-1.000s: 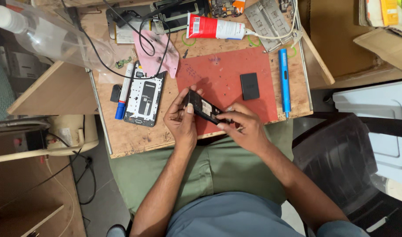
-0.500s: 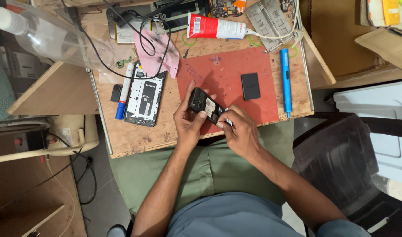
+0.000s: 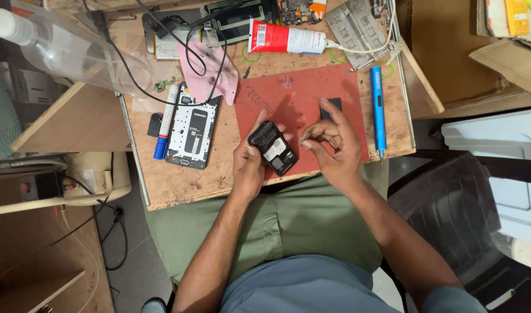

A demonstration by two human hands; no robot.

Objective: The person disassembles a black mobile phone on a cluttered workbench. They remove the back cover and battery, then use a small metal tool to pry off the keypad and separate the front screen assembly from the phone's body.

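Note:
My left hand (image 3: 249,164) grips a small black phone (image 3: 273,148) with its back cover off, held tilted over the near edge of a red work mat (image 3: 288,98). My right hand (image 3: 332,148) hovers just right of the phone, thumb and fingers pinched together; whether something tiny is between them I cannot tell. A small black rectangular part (image 3: 333,105) lies on the mat just beyond my right hand.
An opened smartphone frame (image 3: 193,127) lies left on the wooden bench, beside a blue-capped marker (image 3: 164,123). A blue electric screwdriver (image 3: 378,110) lies to the right. A red-and-white glue tube (image 3: 285,37), pink cloth (image 3: 210,72), black cables and a clear bottle (image 3: 74,49) sit behind.
My right hand has come off the phone and moved to the right. The left hand has lifted the phone slightly farther over the mat.

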